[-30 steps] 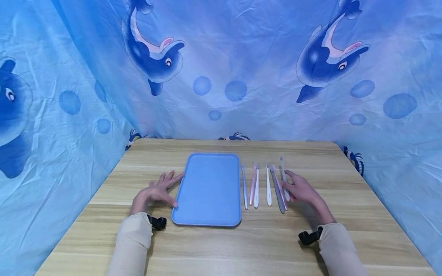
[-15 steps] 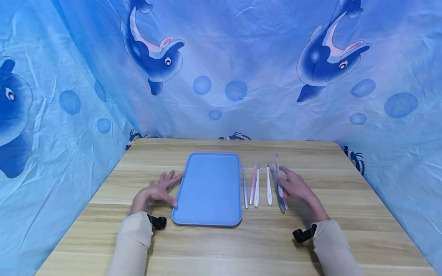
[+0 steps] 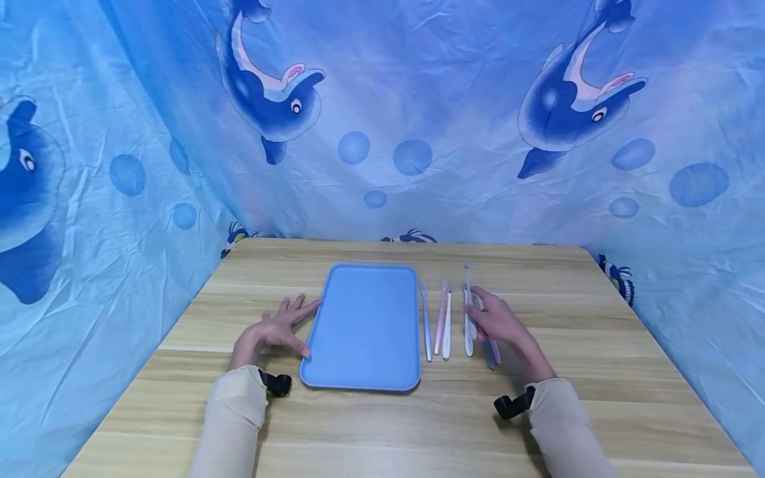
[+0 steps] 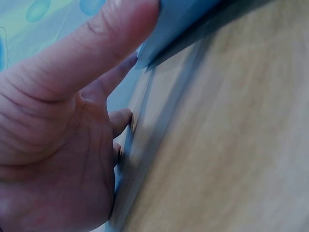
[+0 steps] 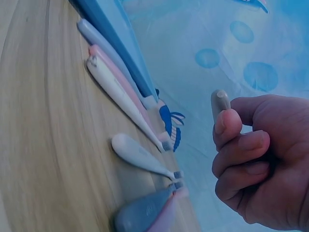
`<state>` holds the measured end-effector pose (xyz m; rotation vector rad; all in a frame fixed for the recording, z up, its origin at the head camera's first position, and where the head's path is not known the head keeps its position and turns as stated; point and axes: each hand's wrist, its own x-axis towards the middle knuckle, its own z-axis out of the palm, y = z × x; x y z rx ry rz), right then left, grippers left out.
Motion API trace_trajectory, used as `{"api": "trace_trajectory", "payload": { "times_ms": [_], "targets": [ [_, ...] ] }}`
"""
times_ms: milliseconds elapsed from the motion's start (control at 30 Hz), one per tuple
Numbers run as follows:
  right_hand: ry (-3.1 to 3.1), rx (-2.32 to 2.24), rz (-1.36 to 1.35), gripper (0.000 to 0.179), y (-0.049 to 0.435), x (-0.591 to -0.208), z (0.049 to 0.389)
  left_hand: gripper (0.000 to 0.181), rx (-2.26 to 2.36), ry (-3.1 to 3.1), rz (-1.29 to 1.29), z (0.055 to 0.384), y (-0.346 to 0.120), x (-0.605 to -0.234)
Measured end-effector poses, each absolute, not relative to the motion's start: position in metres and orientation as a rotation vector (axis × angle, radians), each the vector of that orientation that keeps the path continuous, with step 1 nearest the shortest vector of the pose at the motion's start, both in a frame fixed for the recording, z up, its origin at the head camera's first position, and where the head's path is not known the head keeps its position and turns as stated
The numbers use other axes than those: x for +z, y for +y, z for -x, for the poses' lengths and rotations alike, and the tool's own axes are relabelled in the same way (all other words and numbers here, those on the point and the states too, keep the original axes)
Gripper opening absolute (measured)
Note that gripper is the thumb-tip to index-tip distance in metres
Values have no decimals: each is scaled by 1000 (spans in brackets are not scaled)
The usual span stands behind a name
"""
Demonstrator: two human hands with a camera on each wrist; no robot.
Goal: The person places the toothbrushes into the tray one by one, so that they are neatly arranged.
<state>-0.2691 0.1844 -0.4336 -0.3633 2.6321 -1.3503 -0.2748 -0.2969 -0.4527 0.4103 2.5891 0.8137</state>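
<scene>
My right hand (image 3: 501,322) pinches a pale grey toothbrush (image 5: 220,101) between thumb and fingers, raised off the table. Under and beside it lie a white toothbrush (image 5: 140,153), a dark grey-blue toothbrush (image 5: 141,213) and a pinkish-purple toothbrush (image 5: 165,215), partly covered by the hand in the head view. My left hand (image 3: 276,332) has its fingers spread, with thumb and index fingertip touching the left edge of a blue tray (image 3: 361,328). Close to the tray's right side, a blue toothbrush (image 3: 427,325), a pink toothbrush (image 3: 441,324) and another white toothbrush (image 3: 447,332) lie lengthwise.
The wooden table (image 3: 370,435) carries the tray and the toothbrushes. Blue dolphin-print cloth (image 3: 382,119) hangs behind it and along both sides. Each wrist wears a small black camera, such as the right camera (image 3: 512,405).
My right hand has lifted the grey toothbrush and carried it left, from the right end of the row to above the nearer white toothbrush. The left hand stays at the tray.
</scene>
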Motion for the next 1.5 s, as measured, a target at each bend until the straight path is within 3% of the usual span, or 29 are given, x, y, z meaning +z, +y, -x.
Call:
{"api": "trace_trajectory", "payload": {
  "times_ms": [1500],
  "targets": [
    [2592,-1454,382,62,91,-428,267,132,821,2582,-418,274,-297,-451]
  ]
}}
